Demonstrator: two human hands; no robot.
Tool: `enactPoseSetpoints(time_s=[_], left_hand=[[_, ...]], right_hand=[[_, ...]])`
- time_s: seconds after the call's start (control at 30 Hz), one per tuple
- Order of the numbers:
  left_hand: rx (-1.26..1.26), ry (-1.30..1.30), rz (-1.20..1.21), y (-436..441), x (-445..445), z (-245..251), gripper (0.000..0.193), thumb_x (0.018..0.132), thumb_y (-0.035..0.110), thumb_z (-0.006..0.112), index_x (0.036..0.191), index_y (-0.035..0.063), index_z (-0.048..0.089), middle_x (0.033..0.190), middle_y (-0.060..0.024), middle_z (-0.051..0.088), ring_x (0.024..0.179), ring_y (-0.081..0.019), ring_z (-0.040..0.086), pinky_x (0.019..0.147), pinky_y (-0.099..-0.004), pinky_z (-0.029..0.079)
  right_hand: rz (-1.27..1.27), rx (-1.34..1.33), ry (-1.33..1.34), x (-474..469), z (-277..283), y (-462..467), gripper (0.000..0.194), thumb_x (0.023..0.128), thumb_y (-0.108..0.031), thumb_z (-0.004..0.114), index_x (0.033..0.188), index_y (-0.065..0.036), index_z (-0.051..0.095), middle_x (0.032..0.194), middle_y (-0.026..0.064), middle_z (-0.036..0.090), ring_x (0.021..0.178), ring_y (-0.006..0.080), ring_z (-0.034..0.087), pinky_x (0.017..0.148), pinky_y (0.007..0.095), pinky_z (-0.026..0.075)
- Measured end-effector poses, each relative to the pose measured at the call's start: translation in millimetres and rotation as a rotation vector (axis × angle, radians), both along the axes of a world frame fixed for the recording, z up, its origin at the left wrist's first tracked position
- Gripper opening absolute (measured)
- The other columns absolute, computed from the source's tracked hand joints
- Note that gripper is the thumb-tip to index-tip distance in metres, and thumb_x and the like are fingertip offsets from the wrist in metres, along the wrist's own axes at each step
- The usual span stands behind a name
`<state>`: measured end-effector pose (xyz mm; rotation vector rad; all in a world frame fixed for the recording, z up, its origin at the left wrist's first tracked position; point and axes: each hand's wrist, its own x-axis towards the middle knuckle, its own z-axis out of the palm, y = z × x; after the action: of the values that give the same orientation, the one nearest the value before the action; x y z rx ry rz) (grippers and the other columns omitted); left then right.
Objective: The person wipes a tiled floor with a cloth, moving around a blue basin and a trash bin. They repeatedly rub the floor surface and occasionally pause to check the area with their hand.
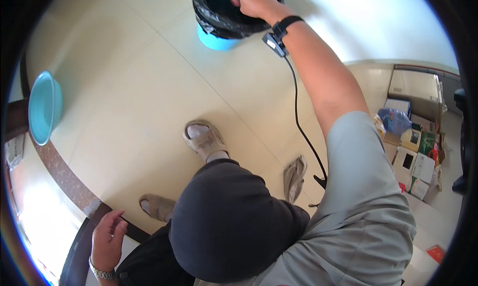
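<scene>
At the top of the head view, my right hand (255,1) is over the mouth of a blue bin (216,42) lined with a black plastic bag (213,20). Its fingers are curled, and whether anything is inside them cannot be seen. A black strap with a small device (275,44) and a cable is on that wrist. At the lower left, my left hand (108,241) hangs loosely bent beside a dark edge, with nothing visible in it and a metal watch (100,270) at the wrist.
A turquoise basin (44,107) leans at the left by a brown floor border (61,174). My slippered feet are on the tiles (149,99). A crumpled grey-brown cloth (294,178) lies to their right. Cartons (405,159) and a plastic bag (395,121) fill the right side.
</scene>
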<state>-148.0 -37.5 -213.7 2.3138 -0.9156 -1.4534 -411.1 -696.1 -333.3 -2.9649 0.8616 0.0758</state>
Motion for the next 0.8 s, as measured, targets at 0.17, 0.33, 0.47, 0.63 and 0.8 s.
enactPoseSetpoints(time_s=[0.17, 0.33, 0.47, 0.63, 0.8], left_hand=[[0.048, 0.015, 0.058, 1.3, -5.0, 3.0, 0.034, 0.118, 0.012, 0.07, 0.149, -0.0012, 0.073, 0.107, -0.0093, 0.078, 0.095, -0.0189, 0.074, 0.088, -0.0347, 0.062], [0.119, -0.017, 0.04, 3.5, -2.0, 1.5, 0.037, 0.12, 0.016, 0.069, 0.152, -0.0012, 0.071, 0.111, -0.0089, 0.078, 0.099, -0.0186, 0.073, 0.092, -0.0333, 0.061], [0.104, 0.049, 0.039, 5.8, -0.3, -2.0, 0.038, 0.121, 0.018, 0.068, 0.154, -0.0009, 0.071, 0.112, -0.0097, 0.078, 0.1, -0.0188, 0.073, 0.093, -0.0334, 0.06], [0.109, 0.055, 0.033, 3.7, -2.0, -6.3, 0.039, 0.123, 0.022, 0.066, 0.154, -0.0003, 0.071, 0.113, -0.0091, 0.078, 0.1, -0.0187, 0.073, 0.094, -0.0338, 0.06], [0.16, 0.029, -0.022, -4.6, -2.9, -7.6, 0.039, 0.123, 0.024, 0.066, 0.154, 0.0005, 0.071, 0.113, -0.0089, 0.078, 0.101, -0.0189, 0.074, 0.094, -0.0343, 0.06]], right_hand=[[0.099, -0.26, -0.728, -49.6, -2.4, 36.0, 0.016, 0.101, -0.007, 0.074, 0.113, -0.007, 0.084, 0.115, 0.0182, 0.085, 0.101, 0.0419, 0.082, 0.09, 0.0491, 0.066], [-0.243, -0.215, -0.788, -140.9, -9.8, 84.6, 0.013, 0.109, -0.015, 0.081, 0.119, -0.011, 0.087, 0.107, 0.0141, 0.086, 0.097, 0.0326, 0.083, 0.087, 0.0418, 0.066], [-0.526, -0.053, -0.653, -254.0, -98.5, 161.1, 0.019, 0.109, -0.019, 0.082, 0.127, -0.013, 0.086, 0.1, 0.0114, 0.081, 0.088, 0.0285, 0.08, 0.08, 0.0413, 0.064], [-0.861, 0.456, -0.193, -357.3, -186.5, 279.4, 0.051, 0.102, -0.014, 0.08, 0.153, -0.016, 0.078, 0.129, 0.0176, 0.078, 0.106, 0.033, 0.08, 0.095, 0.0454, 0.065], [-0.88, 0.396, -0.202, -359.9, -234.8, 283.9, 0.07, 0.099, -0.016, 0.076, 0.167, -0.007, 0.063, 0.148, 0.0243, 0.068, 0.13, 0.0399, 0.071, 0.113, 0.0483, 0.06]])
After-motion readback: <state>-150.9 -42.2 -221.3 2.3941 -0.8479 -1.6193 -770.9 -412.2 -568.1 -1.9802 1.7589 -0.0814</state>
